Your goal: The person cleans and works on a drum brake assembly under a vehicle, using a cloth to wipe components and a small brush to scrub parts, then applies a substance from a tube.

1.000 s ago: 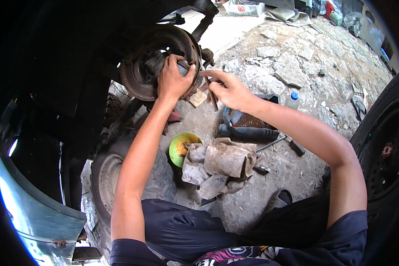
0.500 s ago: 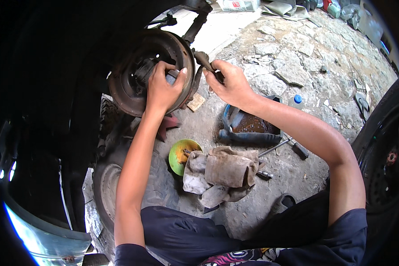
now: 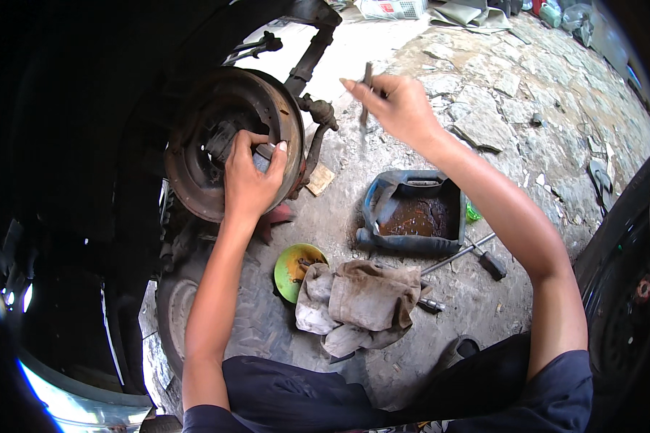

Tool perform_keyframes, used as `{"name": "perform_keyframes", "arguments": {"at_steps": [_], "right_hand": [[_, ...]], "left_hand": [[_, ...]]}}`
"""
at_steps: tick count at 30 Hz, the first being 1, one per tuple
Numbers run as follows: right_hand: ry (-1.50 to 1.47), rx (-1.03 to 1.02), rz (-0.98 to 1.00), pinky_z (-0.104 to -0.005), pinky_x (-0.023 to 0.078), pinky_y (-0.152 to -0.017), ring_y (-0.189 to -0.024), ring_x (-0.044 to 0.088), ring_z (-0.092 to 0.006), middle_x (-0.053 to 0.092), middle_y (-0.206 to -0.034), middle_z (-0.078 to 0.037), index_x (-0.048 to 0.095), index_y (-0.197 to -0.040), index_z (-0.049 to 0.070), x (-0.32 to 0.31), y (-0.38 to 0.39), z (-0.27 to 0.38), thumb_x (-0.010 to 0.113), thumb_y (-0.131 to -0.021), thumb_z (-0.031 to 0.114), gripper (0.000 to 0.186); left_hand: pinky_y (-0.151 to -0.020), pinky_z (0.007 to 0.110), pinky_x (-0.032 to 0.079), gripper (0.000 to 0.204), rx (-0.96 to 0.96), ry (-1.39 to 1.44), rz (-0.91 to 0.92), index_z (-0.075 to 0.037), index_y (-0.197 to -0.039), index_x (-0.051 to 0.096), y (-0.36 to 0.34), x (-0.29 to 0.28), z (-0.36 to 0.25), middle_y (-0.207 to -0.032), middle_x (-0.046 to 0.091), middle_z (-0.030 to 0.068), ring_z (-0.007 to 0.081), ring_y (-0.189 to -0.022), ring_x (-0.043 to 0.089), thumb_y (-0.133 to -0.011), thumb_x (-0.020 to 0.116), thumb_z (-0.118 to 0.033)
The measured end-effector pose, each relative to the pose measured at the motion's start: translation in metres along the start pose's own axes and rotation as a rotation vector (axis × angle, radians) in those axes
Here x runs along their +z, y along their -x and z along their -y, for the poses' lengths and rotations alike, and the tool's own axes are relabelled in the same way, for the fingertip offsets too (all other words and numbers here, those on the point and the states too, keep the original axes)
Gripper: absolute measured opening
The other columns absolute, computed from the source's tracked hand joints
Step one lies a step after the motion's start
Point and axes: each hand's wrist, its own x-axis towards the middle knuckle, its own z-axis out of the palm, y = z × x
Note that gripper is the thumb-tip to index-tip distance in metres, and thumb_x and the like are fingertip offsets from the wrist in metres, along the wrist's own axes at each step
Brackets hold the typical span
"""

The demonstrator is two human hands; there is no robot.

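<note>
At the far left the dark underside of a vehicle (image 3: 65,195) closes off the space, its pale blue panel (image 3: 87,410) curving along the lower rim of the view. Beside the left forearm lies a tyre (image 3: 177,307), partly covered by it. Above, the rusty drum (image 3: 195,173) stands with its open face toward the person; its rounded rim borders the left hand (image 3: 251,177) on the right, and a jointed rod (image 3: 319,119) juts out just beyond. Further right, a strip of stony ground (image 3: 339,155) gives room between the drum and the right hand (image 3: 404,108); below it sit a green bowl (image 3: 290,278), a crumpled stained cloth (image 3: 372,292) overlapping its edge, and a cut-open container (image 3: 412,247) of brown liquid. A black wheel (image 3: 632,289) bounds the right side. As for the fingers, the left thumb and forefinger pinch a grey piece (image 3: 262,161) between them, in front of the drum's face near its right rim; whether the piece touches the drum cannot be told. The right fingers are curled around a slim dark bar (image 3: 367,90), blurred, which sticks out above and below them, held in the air well apart from the drum.
</note>
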Motion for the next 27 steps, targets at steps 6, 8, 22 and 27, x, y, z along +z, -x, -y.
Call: {"name": "perform_keyframes", "arguments": {"at_steps": [6,8,22,27], "right_hand": [[-0.622,-0.012,-0.124,-0.0243,0.055,-0.065,-0.077,0.072,-0.0135,0.076,-0.093,-0.011,0.070,-0.114,-0.005,0.003,-0.004,0.011,0.069,-0.100,0.026,0.035],[-0.665,-0.052,-0.139,-0.0244,0.055,-0.066,-0.079,0.072,-0.0126,0.076,-0.093,-0.012,0.069,-0.115,-0.006,0.015,0.001,0.008,0.066,-0.101,0.024,0.033],[-0.399,-0.359,-0.191,-0.0352,0.053,-0.063,-0.069,0.071,-0.0253,0.071,-0.084,-0.021,0.070,-0.112,-0.007,0.057,0.028,0.020,0.063,-0.096,0.008,0.023],[-0.463,-0.241,-0.131,-0.0339,0.055,-0.066,-0.073,0.073,-0.0230,0.072,-0.086,-0.023,0.069,-0.113,-0.007,0.060,0.035,0.023,0.061,-0.097,0.008,0.023]], "left_hand": [[-0.082,0.046,0.051,0.028,0.001,-0.024,0.003,0.002,-0.100,0.058,-0.001,0.000,-0.002,-0.095,0.065,0.0239,0.0446,-0.093,0.065,-0.088,0.074,-0.018],[-0.082,0.047,0.051,0.028,-0.039,-0.018,0.018,0.002,-0.100,0.058,0.000,0.000,-0.006,-0.095,0.065,0.0239,0.0449,-0.093,0.065,-0.088,0.074,-0.018],[-0.085,0.039,0.050,0.026,0.016,-0.056,0.006,0.002,-0.102,0.061,0.000,0.001,-0.001,-0.094,0.069,0.0181,0.0300,-0.090,0.068,-0.091,0.074,-0.018],[-0.083,0.046,0.050,0.028,0.005,0.007,0.010,0.002,-0.099,0.058,-0.001,0.001,-0.001,-0.095,0.065,0.0231,0.0428,-0.092,0.065,-0.088,0.074,-0.017]]}}
